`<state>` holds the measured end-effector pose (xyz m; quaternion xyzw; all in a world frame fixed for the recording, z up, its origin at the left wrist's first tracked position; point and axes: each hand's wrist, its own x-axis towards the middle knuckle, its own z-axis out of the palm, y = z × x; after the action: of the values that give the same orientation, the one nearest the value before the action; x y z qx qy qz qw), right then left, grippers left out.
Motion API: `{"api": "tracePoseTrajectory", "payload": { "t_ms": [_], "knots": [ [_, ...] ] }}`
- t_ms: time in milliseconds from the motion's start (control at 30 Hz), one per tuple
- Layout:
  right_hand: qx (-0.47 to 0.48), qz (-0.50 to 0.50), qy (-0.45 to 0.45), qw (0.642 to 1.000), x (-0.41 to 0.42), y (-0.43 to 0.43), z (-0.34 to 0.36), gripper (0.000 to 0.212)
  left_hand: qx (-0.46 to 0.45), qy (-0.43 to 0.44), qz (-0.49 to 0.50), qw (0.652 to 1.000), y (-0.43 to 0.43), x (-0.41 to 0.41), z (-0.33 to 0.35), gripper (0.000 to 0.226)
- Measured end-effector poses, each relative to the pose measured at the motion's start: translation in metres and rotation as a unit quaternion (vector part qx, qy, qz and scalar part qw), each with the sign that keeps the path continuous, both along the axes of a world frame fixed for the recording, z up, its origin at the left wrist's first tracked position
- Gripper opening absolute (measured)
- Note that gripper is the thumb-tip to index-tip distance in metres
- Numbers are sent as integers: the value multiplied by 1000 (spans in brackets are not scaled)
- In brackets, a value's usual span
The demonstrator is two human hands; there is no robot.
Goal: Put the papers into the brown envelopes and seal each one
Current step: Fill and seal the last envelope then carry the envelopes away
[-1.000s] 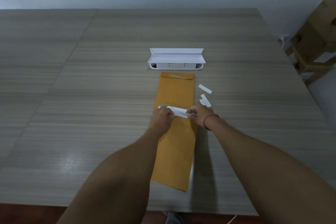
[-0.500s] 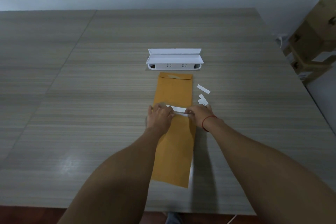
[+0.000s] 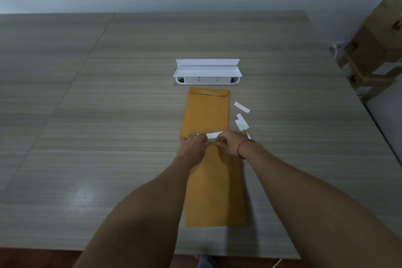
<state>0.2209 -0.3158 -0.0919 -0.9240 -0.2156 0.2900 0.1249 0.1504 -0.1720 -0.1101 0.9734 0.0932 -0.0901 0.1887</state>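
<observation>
Long brown paper envelope (image 3: 214,191) flat on wood-grain worktop (image 3: 97,115), beneath both grips. Long axis runs straight away from person, far end at fingertips. Left grip (image 3: 193,144) and right grip (image 3: 231,142) both curled, pinching ends of narrow white paper strip (image 3: 214,135) laid across that end. Flap hidden by fingers; contents not visible. Second brown envelope (image 3: 206,111) just beyond grips, same heading, flap folded down at far end. Loose white strips (image 3: 241,107) beyond right grip, to its right.

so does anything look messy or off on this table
Slightly messy: loose white strips lie scattered at different angles on the table, right of the far envelope. That envelope's flap shows a pale slanted streak. The right hand pinches another strip over the near envelope. Nothing else stands out.
</observation>
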Motion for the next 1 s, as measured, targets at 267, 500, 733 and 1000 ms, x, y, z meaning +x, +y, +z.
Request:
{"api": "tracePoseTrajectory", "payload": {
  "t_ms": [267,500,733,1000],
  "knots": [
    [-1,-18,23,1000,-1,-5,-6,38,-38,-17,-8,999,-5,-1,-2,18],
    [23,-31,8,999,-7,-9,-16,36,-36,-32,8,999,-10,-6,-8,18],
    [127,-167,-36,977,-22,-15,-38,14,-44,-14,63,997,-2,-17,-15,48],
    [177,-341,-33,922,-18,-12,-48,16,13,49,39,998,-6,-24,-20,73]
  ]
}}
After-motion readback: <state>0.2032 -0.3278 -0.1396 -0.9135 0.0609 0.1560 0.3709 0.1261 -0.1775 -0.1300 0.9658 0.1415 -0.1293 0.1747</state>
